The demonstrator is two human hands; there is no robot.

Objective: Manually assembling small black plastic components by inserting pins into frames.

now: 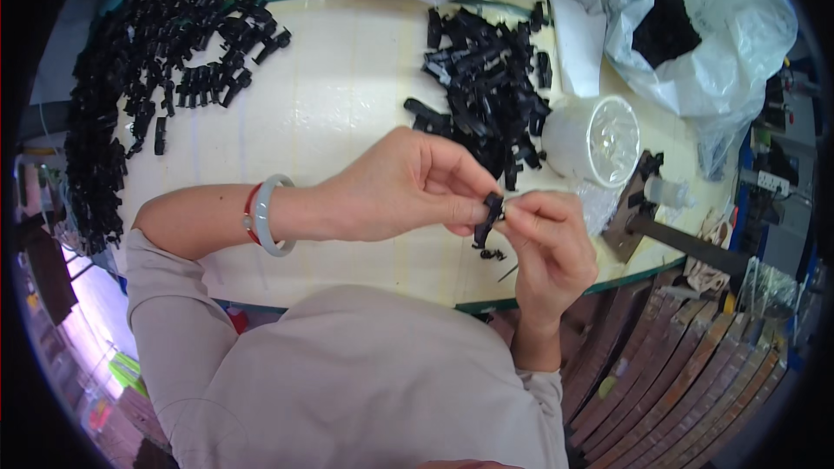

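Over the near edge of the table, my left hand (391, 187) pinches a small black plastic part (488, 221) between thumb and fingers. The part is held tilted, its lower end sticking out below my thumb. My right hand (553, 239) meets it from the right, thumb and forefinger pressed together at its side. Whatever is between those right fingertips is too small or hidden to make out. Just below the part, a few tiny dark pieces (493, 254) lie on the table. Beyond my hands rises a loose pile of longer black plastic parts (486, 78).
Many black parts (174, 43) spread along the table's left side, some in rows. A white tub (573, 137) lined with clear plastic stands right of the pile. Behind it sits an open white plastic bag (721, 61) with black contents. A metal bar fixture (665, 230) is at the right edge.
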